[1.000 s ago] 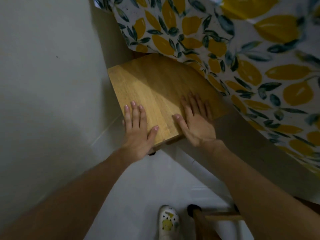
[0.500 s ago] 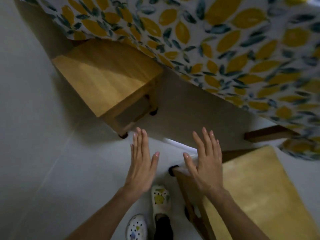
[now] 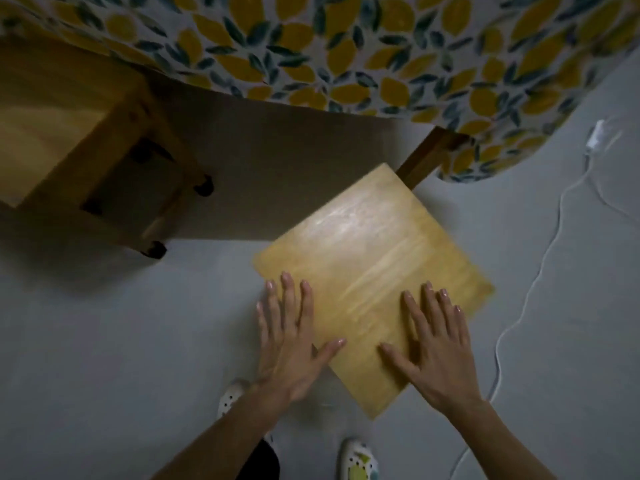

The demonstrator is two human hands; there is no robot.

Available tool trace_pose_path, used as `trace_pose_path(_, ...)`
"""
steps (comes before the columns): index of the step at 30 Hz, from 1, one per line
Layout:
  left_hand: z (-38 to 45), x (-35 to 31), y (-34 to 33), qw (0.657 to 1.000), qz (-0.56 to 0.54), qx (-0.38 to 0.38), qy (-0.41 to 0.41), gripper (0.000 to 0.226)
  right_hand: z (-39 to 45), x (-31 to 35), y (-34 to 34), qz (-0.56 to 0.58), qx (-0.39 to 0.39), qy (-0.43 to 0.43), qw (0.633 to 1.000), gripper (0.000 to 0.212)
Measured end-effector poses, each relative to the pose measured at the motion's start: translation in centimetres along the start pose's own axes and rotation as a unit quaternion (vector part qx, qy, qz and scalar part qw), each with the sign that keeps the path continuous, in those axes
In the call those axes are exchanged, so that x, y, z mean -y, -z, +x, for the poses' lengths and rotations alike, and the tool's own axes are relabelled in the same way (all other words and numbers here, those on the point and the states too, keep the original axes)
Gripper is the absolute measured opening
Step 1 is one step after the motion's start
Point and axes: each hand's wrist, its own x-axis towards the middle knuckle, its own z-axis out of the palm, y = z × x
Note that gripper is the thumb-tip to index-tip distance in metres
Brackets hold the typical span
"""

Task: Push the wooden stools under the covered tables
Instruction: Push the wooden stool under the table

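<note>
Near stool (image 3: 372,271) stands right of centre, clear of lemon-print tablecloth (image 3: 346,46), dark table leg (image 3: 427,155) just beyond. Left hand (image 3: 289,344), right hand (image 3: 438,348): fingers spread, flat on near seat edge. Rigid wood, likely light, slides easily; push low through palms. 2nd stool (image 3: 69,140) far left, partly tucked.

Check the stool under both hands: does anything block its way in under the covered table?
Possibly. A dark wooden table leg stands right at the far corner of the stool that the left hand and right hand rest on. The floor left of that leg looks bare.
</note>
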Motion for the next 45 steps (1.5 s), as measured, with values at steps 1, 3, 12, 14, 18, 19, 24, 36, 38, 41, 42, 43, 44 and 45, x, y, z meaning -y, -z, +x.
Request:
trace_pose_path(1,-0.2,-0.4,-0.5,1.000,0.017,0.001,0.009,0.101,-0.4,-0.7,-0.3,0.004,0.010,0.009,1.000,0.092)
trace_pose_path(3,-0.4,-1.0,-0.9,0.999,0.035,0.001,0.026,0.105,-0.8,-1.8,-0.7,0.011,0.020,0.036,0.999,0.097)
trace_pose_path(12,0.9,-1.9,-1.1,0.994,0.090,-0.013,0.059,0.112,1.0,-3.8,-1.5,0.022,0.021,0.104,0.994,0.105)
trace_pose_path(14,1.4,-2.1,-0.9,0.994,0.094,-0.022,0.057,0.111,1.8,-4.1,-1.4,0.023,0.017,0.113,0.993,0.105)
trace_pose_path(18,3.8,-2.7,-0.1,0.994,0.083,-0.034,0.066,0.113,5.0,-4.9,-0.7,0.019,0.003,0.130,0.991,0.106)
trace_pose_path(19,4.7,-2.9,0.3,0.994,0.076,-0.035,0.068,0.114,6.2,-5.0,-0.3,0.016,0.001,0.135,0.991,0.106)
trace_pose_path(24,11.0,-3.1,3.1,0.994,0.069,-0.051,0.073,0.116,13.1,-4.9,1.9,0.003,-0.014,0.144,0.990,0.105)
trace_pose_path(36,24.9,-2.6,9.8,0.992,0.095,-0.050,0.066,0.113,27.5,-3.3,6.8,0.003,-0.004,0.137,0.991,0.106)
trace_pose_path(38,26.4,-2.7,10.5,0.992,0.098,-0.054,0.059,0.112,29.2,-3.4,7.4,0.004,0.000,0.138,0.990,0.106)
trace_pose_path(41,28.0,-2.9,11.2,0.994,0.081,-0.046,0.057,0.112,31.1,-3.6,8.1,0.002,-0.005,0.143,0.990,0.105)
trace_pose_path(42,28.4,-2.9,11.3,0.994,0.080,-0.048,0.055,0.111,31.4,-3.6,8.3,-0.001,-0.006,0.144,0.990,0.105)
trace_pose_path(43,28.7,-2.9,11.3,0.994,0.081,-0.052,0.052,0.111,31.7,-3.6,8.4,-0.004,-0.008,0.145,0.989,0.104)
trace_pose_path(44,28.9,-2.8,11.3,0.994,0.082,-0.057,0.051,0.111,32.0,-3.7,8.5,-0.005,-0.009,0.145,0.989,0.104)
trace_pose_path(45,29.1,-2.8,11.3,0.993,0.084,-0.061,0.052,0.113,32.1,-3.7,8.6,-0.004,-0.008,0.146,0.989,0.104)
